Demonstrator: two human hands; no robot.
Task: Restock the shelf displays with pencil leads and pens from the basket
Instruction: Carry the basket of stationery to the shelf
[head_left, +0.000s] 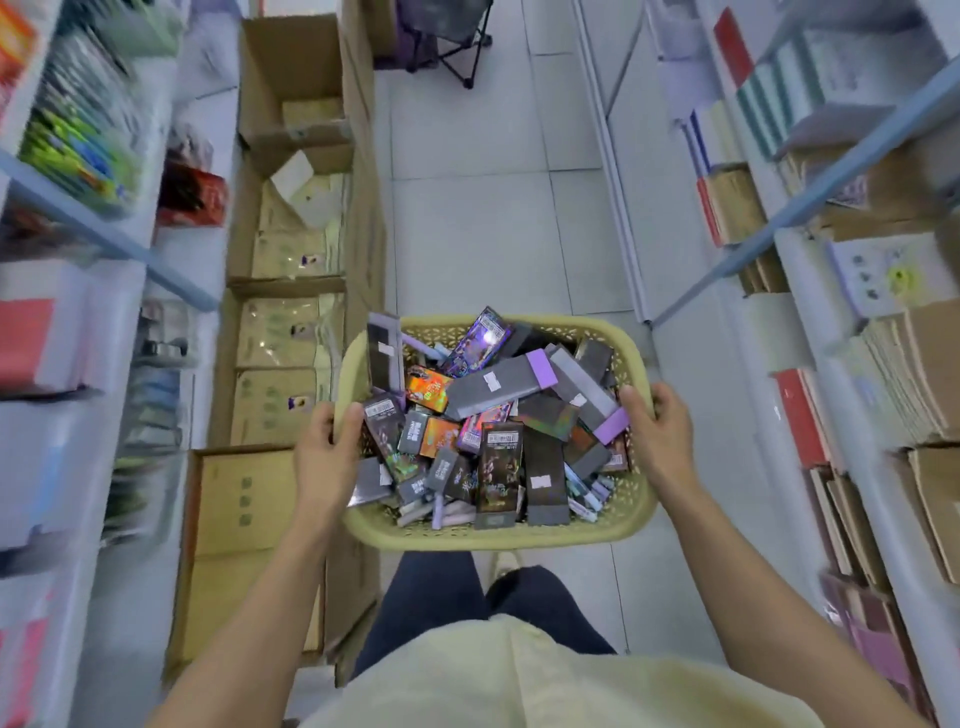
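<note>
Around the basket's two sides your hands do the carrying: your left hand (330, 447) curls over the left rim and your right hand (660, 431) clamps the right rim with the thumb hooked inside. Together they hold the yellow basket (493, 538) roughly level in front of your waist. By my judgement the restocking itself has not begun. The packs of leads and pens (498, 384) lie heaped and crisscrossed inside, and one dark box (384, 353) stands on end at the far left corner, poking above the rim. Tip the basket and that box is likely the first to slide out. Beyond, open cartons (291, 78) line the left of the aisle floor (467, 234), with shelves (104, 228) on both sides. The basket hides the ground just ahead of your feet, so a carton edge could catch you and spill the load.
</note>
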